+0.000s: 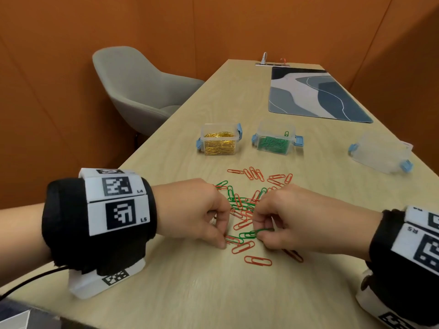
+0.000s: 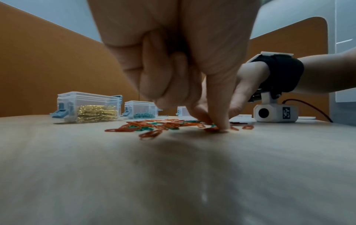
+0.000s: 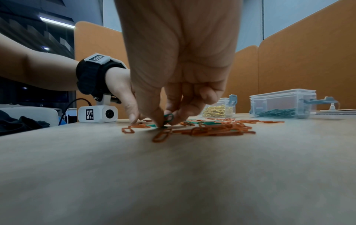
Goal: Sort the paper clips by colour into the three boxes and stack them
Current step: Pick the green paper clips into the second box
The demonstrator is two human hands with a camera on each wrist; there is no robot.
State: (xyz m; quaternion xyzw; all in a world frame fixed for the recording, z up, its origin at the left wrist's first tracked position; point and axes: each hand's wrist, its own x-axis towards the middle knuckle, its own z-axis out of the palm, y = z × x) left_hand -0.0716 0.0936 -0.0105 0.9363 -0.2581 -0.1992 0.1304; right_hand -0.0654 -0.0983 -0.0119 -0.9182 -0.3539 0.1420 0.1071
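A loose pile of red and green paper clips point(image 1: 247, 205) lies on the wooden table point(image 1: 190, 293) between my hands. My left hand point(image 1: 224, 238) has thumb and forefinger curled down on a red clip point(image 1: 231, 239) that lies flat at the pile's near edge; the left wrist view shows the same red clip point(image 2: 210, 129). My right hand point(image 1: 257, 233) pinches a green clip point(image 1: 260, 232), lifted slightly in the right wrist view point(image 3: 169, 118). Beyond the pile stand a box of gold clips point(image 1: 219, 138), a box of green clips point(image 1: 275, 141) and an empty clear box point(image 1: 382, 153).
A grey chair point(image 1: 142, 91) stands past the table's left edge. A blue patterned desk mat point(image 1: 316, 96) lies at the far right, with a socket strip point(image 1: 273, 64) behind it. Orange partition walls enclose the table.
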